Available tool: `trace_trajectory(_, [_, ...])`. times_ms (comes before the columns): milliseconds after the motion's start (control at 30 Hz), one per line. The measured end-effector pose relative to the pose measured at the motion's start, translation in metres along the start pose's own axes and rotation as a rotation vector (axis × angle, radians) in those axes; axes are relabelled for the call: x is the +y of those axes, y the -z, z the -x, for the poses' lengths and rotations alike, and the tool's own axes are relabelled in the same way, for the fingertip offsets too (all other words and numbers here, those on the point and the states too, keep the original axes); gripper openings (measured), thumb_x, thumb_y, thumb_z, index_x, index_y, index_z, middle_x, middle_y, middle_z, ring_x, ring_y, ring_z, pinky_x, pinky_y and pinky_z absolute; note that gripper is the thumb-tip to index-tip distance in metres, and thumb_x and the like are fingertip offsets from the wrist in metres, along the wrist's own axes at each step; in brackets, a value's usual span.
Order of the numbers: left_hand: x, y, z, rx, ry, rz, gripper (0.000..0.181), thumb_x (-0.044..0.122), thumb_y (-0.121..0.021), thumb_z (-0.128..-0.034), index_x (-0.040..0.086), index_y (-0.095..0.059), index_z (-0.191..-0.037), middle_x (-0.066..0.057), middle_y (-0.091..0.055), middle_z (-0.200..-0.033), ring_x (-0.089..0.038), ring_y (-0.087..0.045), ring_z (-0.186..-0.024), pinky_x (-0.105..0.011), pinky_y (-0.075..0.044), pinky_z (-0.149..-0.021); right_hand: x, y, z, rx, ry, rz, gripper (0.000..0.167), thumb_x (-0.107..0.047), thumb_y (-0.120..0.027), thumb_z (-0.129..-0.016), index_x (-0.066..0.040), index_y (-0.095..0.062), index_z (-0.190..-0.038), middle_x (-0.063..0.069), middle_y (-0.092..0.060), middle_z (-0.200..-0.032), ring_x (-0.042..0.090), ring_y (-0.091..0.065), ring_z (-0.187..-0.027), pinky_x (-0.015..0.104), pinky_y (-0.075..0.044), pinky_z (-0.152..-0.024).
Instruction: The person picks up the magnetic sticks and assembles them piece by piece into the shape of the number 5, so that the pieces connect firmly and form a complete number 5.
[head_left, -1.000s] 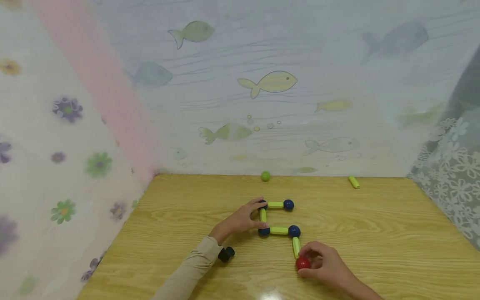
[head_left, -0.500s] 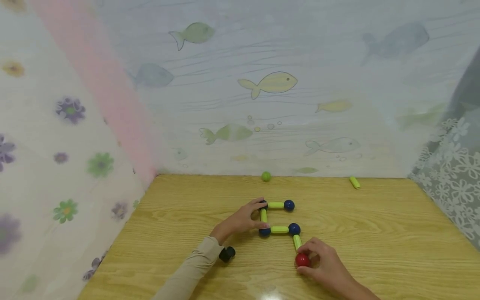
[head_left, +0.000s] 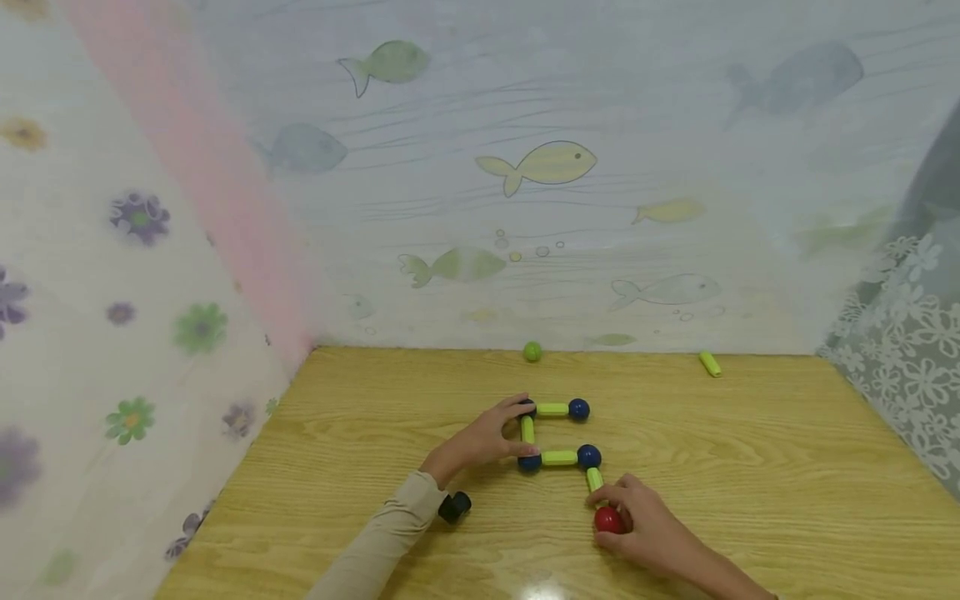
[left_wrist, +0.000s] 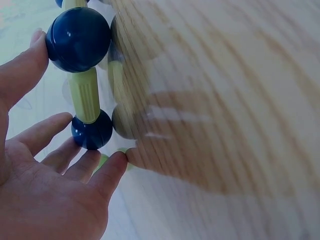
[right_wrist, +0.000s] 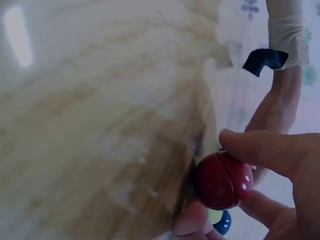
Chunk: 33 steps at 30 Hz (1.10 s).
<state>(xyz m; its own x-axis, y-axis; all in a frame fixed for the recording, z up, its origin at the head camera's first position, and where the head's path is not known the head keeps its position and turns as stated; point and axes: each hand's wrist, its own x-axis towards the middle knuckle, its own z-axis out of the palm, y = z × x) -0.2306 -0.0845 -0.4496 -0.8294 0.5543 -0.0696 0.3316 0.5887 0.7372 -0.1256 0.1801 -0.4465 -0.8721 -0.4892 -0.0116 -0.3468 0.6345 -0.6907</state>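
Note:
A chain of blue balls and yellow-green rods, like a magnetic building toy, lies on the table. My left hand (head_left: pixel 483 437) holds its left side. The thumb is against the near-left blue ball (left_wrist: pixel 80 39), and fingertips touch the far-left blue ball (left_wrist: pixel 92 131). My right hand (head_left: pixel 648 521) grips a red ball (head_left: pixel 608 520) between thumb and fingers, also seen as a red ball (right_wrist: pixel 223 181) in the right wrist view. The red ball is at the near end of a yellow-green rod (head_left: pixel 595 480). That rod leads to the right-hand blue ball (head_left: pixel 588 457); fingers partly cover it.
On the wooden table (head_left: pixel 360 392), a green ball (head_left: pixel 532 352) sits at the back edge. A loose yellow-green rod (head_left: pixel 709 364) lies at the back right. A black device (head_left: pixel 454 507) is at the left wrist. Fish-patterned sheeting (head_left: pixel 450 167) stands behind.
The right hand and red ball have shifted slightly away from me, and the near rod has tilted a little with them. The left hand stays in place.

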Motion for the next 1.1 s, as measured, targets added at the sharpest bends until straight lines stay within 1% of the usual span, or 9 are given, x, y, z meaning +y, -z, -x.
trace_trajectory(100, [0.0001, 0.0001, -0.0003, 0.0, 0.003, 0.005, 0.075, 0.039, -0.069, -0.0861, 0.013, -0.035, -0.147, 0.0, -0.018, -0.156, -0.025, -0.015, -0.143, -0.048, -0.027, -0.109, -0.0003, 0.0013, -0.0022, -0.047, 0.012, 0.002, 0.033, -0.023, -0.078, -0.077, -0.012, -0.066, -0.106, 0.003, -0.048, -0.091, 0.017, -0.046, -0.078, 0.021, -0.045, -0.059])
trace_trajectory(267, [-0.0004, -0.0005, -0.0002, -0.004, 0.007, -0.014, 0.074, 0.04, -0.068, -0.0864, 0.014, -0.035, -0.148, 0.001, -0.018, -0.156, -0.025, -0.016, -0.143, -0.047, -0.028, -0.109, -0.0026, 0.0019, -0.0033, -0.071, -0.014, 0.008, 0.034, -0.02, -0.079, -0.076, -0.012, -0.064, -0.104, 0.003, -0.048, -0.091, 0.019, -0.048, -0.08, 0.025, -0.049, -0.061])
trace_trajectory(367, [-0.0005, -0.0007, -0.0003, -0.003, 0.003, -0.018, 0.075, 0.041, -0.068, -0.0864, 0.013, -0.035, -0.147, 0.001, -0.018, -0.156, -0.025, -0.016, -0.143, -0.047, -0.028, -0.109, -0.0044, 0.002, -0.0042, -0.057, -0.037, 0.004, 0.035, -0.017, -0.08, -0.074, -0.011, -0.064, -0.104, 0.004, -0.048, -0.09, 0.019, -0.048, -0.079, 0.025, -0.049, -0.061])
trace_trajectory(467, [0.0, -0.0002, 0.0, 0.001, -0.002, -0.008, 0.075, 0.04, -0.068, -0.0862, 0.013, -0.035, -0.147, 0.001, -0.018, -0.156, -0.025, -0.016, -0.143, -0.047, -0.028, -0.109, -0.0065, 0.0025, -0.005, -0.035, -0.038, 0.006, 0.035, -0.015, -0.08, -0.073, -0.009, -0.064, -0.104, 0.004, -0.049, -0.089, 0.02, -0.048, -0.078, 0.024, -0.048, -0.06])
trace_trajectory(533, [0.0001, -0.0001, -0.0001, 0.001, -0.005, -0.003, 0.075, 0.04, -0.068, -0.0862, 0.013, -0.035, -0.147, 0.0, -0.018, -0.156, -0.026, -0.016, -0.143, -0.048, -0.028, -0.109, -0.0075, 0.0025, -0.005, -0.025, -0.032, 0.008, 0.036, -0.014, -0.08, -0.073, -0.008, -0.064, -0.104, 0.004, -0.049, -0.088, 0.02, -0.048, -0.078, 0.024, -0.048, -0.06])
trace_trajectory(700, [-0.0007, 0.0001, 0.0001, -0.002, -0.006, -0.007, 0.074, 0.04, -0.068, -0.0866, 0.013, -0.034, -0.148, 0.001, -0.017, -0.156, -0.026, -0.016, -0.143, -0.048, -0.029, -0.109, -0.0085, 0.0015, -0.0044, -0.029, -0.006, 0.011, 0.037, -0.018, -0.081, -0.074, -0.007, -0.064, -0.104, 0.002, -0.05, -0.087, 0.018, -0.047, -0.077, 0.023, -0.047, -0.06])
trace_trajectory(933, [-0.0017, 0.0001, -0.0004, 0.001, -0.012, -0.005, 0.075, 0.04, -0.068, -0.0866, 0.013, -0.034, -0.147, -0.001, -0.017, -0.157, -0.026, -0.016, -0.143, -0.048, -0.029, -0.109, -0.0081, 0.0016, -0.0029, -0.019, 0.025, 0.005, 0.039, -0.02, -0.08, -0.075, -0.005, -0.064, -0.108, -0.001, -0.05, -0.085, 0.009, -0.045, -0.068, 0.02, -0.044, -0.056])
trace_trajectory(1100, [-0.0015, 0.0002, -0.0009, -0.002, -0.013, -0.006, 0.075, 0.039, -0.068, -0.0865, 0.012, -0.034, -0.148, -0.002, -0.017, -0.157, -0.027, -0.016, -0.143, -0.049, -0.029, -0.108, -0.0058, 0.0022, -0.0013, -0.006, 0.063, 0.006, 0.04, -0.022, -0.081, -0.075, -0.004, -0.065, -0.108, -0.002, -0.051, -0.084, 0.006, -0.045, -0.068, 0.02, -0.043, -0.056])
